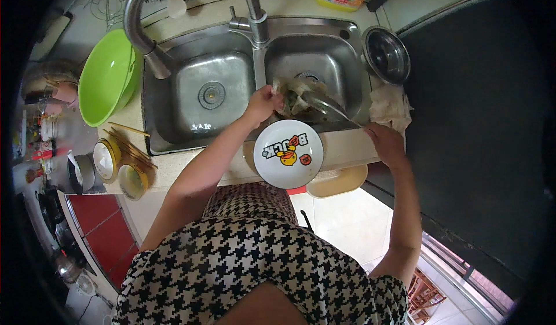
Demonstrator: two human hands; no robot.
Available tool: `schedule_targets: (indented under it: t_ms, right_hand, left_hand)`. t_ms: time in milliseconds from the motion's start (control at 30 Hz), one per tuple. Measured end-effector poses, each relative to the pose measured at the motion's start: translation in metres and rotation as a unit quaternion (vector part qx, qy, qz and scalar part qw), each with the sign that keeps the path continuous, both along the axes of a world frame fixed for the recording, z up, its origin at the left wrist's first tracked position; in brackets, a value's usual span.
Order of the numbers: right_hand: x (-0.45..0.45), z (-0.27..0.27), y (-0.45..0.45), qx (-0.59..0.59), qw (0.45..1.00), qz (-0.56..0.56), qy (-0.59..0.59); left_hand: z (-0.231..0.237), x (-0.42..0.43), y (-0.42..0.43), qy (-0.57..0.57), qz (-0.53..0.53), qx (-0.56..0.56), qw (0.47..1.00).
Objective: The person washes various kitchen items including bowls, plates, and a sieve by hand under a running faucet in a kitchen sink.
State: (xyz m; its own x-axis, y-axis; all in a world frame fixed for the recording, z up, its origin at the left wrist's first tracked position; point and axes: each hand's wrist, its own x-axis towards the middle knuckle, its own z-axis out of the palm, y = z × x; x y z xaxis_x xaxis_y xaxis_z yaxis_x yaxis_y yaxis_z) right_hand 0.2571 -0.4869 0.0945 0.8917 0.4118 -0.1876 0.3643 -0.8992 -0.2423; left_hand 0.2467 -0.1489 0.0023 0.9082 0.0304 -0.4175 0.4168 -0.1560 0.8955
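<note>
Over the right basin of a steel double sink (259, 66), my left hand (265, 103) grips the edge of a thin, see-through plastic bag (284, 92) with dark scraps in it. My right hand (384, 140) holds the handle end of a metal spoon or ladle (332, 105); its head reaches into the bag and is partly hidden. Just below, a white plate (289, 151) with a cartoon duck print rests on the counter's front edge.
A green plastic bowl (106, 77), chopsticks (130, 145) and small bowls (134, 181) stand left of the sink. A steel faucet (143, 34) arches over the left basin. To the right are a metal bowl (386, 56) and a crumpled cloth (387, 105). A beige basket (343, 181) sits below the counter edge.
</note>
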Motion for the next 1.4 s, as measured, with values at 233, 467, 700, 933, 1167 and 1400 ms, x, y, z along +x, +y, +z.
schedule_targets:
  t_ms: [233, 467, 700, 933, 1167, 1400]
  right_hand:
    - [0.01, -0.036, 0.001, -0.01, 0.997, 0.073, -0.024]
    - [0.024, -0.047, 0.004, -0.118, 0.982, 0.131, -0.064]
    - [0.027, -0.044, 0.016, -0.175, 0.953, 0.234, -0.075]
    - [0.03, -0.018, 0.034, -0.228, 0.939, 0.25, -0.057]
    - [0.035, 0.001, 0.028, -0.203, 0.954, 0.206, -0.073]
    - [0.037, -0.002, 0.001, -0.138, 0.97, 0.187, -0.069]
  left_hand:
    - [0.0, -0.005, -0.009, 0.015, 0.016, -0.235, 0.972]
    - [-0.002, -0.014, -0.007, 0.017, -0.046, -0.21, 0.976]
    - [0.001, -0.006, 0.002, 0.054, -0.054, -0.214, 0.974]
    - [-0.001, -0.009, 0.0, 0.053, -0.046, -0.202, 0.977]
    - [-0.008, -0.009, -0.005, 0.061, -0.029, -0.254, 0.965]
    - [-0.008, -0.009, -0.007, 0.063, 0.031, -0.264, 0.962]
